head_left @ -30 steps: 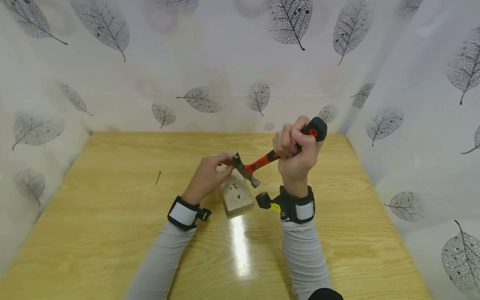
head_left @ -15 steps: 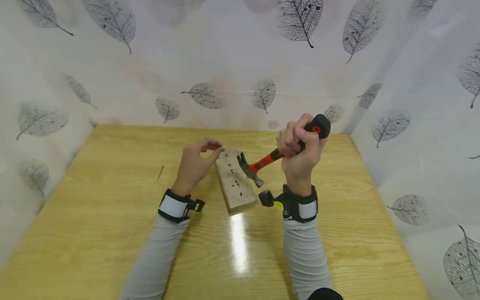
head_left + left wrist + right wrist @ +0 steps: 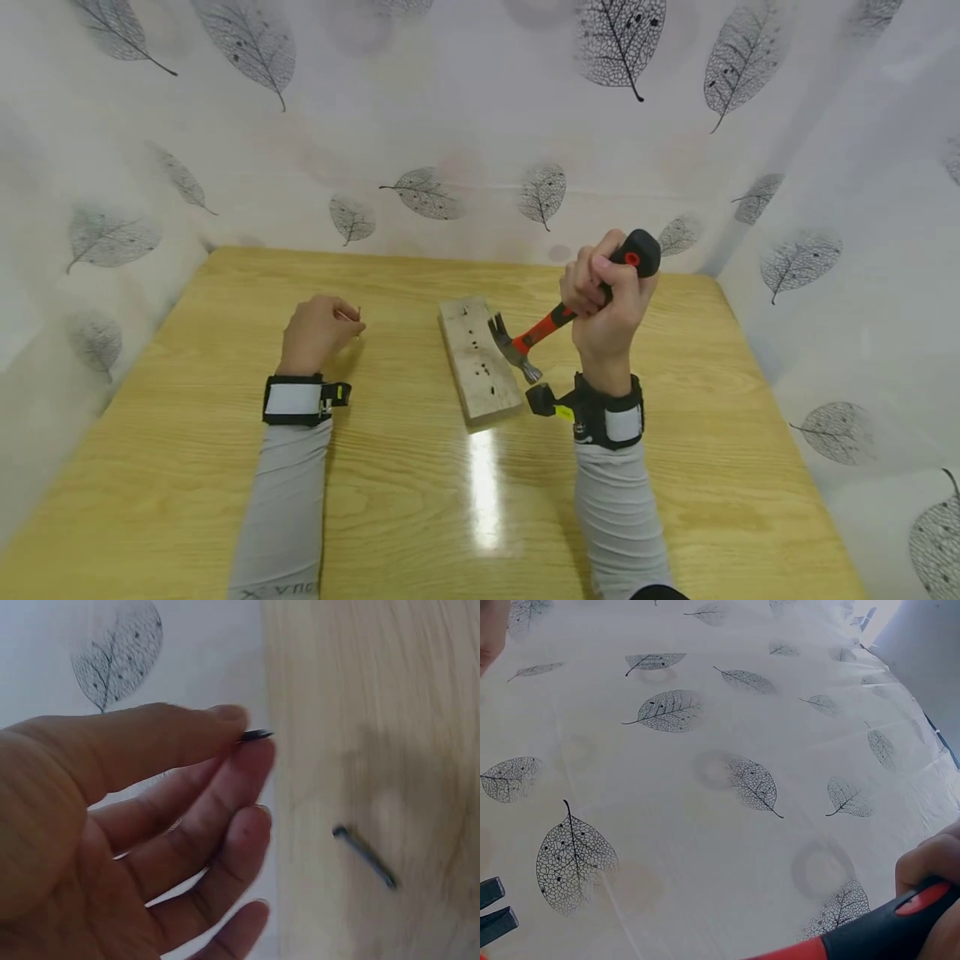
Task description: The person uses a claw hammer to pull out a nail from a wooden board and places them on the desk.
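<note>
My left hand (image 3: 318,333) is above the left half of the table. Its thumb and fingertips pinch a small dark nail (image 3: 256,736), mostly covered by them. A second nail (image 3: 365,856) lies on the tabletop beside the hand in the left wrist view. Toward the right, my right hand (image 3: 609,308) grips the black-and-red handle of a claw hammer (image 3: 536,333). The hammer's metal head hangs by the right edge of a pale wooden block (image 3: 480,367), whose top has several dark holes or marks. Only part of the handle and the claw tips show in the right wrist view.
The wooden table (image 3: 405,500) has its far edge against a white curtain (image 3: 465,108) printed with grey leaves, which also closes in both sides. A bright light reflection lies on the table in front of the block.
My left hand has moved left, away from the block's far end to over the spot where the loose nail lay. The right hand keeps its grip on the hammer, almost still.
</note>
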`<action>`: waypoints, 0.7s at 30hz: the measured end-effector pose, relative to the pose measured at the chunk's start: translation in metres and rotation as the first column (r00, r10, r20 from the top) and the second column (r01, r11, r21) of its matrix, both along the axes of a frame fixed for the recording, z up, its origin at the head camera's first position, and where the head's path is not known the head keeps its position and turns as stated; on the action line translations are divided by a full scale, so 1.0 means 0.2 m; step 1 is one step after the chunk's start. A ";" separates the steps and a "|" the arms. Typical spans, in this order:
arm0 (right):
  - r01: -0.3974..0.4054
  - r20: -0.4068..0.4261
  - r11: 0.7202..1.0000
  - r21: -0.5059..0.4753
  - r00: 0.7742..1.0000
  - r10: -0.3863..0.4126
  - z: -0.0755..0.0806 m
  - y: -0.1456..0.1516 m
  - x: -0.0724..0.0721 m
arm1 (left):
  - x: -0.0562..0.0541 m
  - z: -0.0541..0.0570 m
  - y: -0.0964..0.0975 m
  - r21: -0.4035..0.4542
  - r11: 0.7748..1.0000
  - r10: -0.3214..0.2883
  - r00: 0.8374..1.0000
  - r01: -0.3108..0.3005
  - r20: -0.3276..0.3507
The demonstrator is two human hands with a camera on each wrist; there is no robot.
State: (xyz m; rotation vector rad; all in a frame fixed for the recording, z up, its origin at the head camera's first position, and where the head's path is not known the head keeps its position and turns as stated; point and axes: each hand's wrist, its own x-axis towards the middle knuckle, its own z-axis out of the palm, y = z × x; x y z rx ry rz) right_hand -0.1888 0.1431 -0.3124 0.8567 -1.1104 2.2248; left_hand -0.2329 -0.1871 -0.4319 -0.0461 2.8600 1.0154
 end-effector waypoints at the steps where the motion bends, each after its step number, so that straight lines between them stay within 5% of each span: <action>1: 0.000 0.001 1.000 0.002 1.000 0.000 0.00 0.00 0.00 | 0.00 0.00 -0.01 -0.014 1.000 -0.004 1.000 0.004 0.026; 8: -0.001 0.012 0.999 0.053 1.000 0.000 -0.01 0.00 -0.02 | 0.00 -0.05 -0.06 -0.120 0.993 0.009 0.989 0.009 0.145; 21: 0.002 0.021 0.995 0.095 1.000 -0.004 -0.03 0.01 -0.02 | 0.01 -0.07 -0.04 -0.270 0.960 0.113 0.984 -0.073 0.135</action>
